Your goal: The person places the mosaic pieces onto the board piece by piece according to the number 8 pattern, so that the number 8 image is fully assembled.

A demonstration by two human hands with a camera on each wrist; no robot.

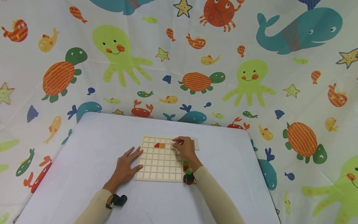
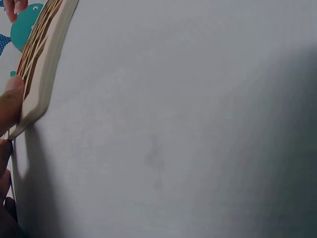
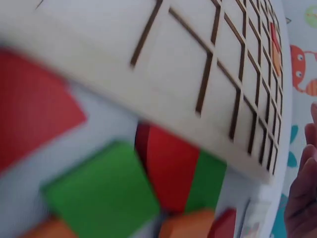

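A pale wooden grid board (image 1: 159, 171) lies on the table, divided into many square cells by raised strips. In one upper row sit a red curved-edged piece (image 1: 157, 145) and, beside it, an orange square piece (image 1: 162, 145). My left hand (image 1: 127, 165) is spread at the board's left side, its fingertips and thumb touching the edge; in the left wrist view the thumb (image 2: 12, 101) overlaps the rim near a corner. Over the board's upper right, my right hand (image 1: 185, 147) has thumb and fingertips brought together; I cannot tell whether a piece is between them.
Loose red, green and orange pieces, among them a green one (image 3: 101, 193) and a red one (image 3: 171, 166), lie along the board's right side, partly under my right forearm. A small card with a printed grid (image 1: 196, 144) lies behind my right hand. A sea-animal curtain (image 1: 173, 62) hangs behind the table.
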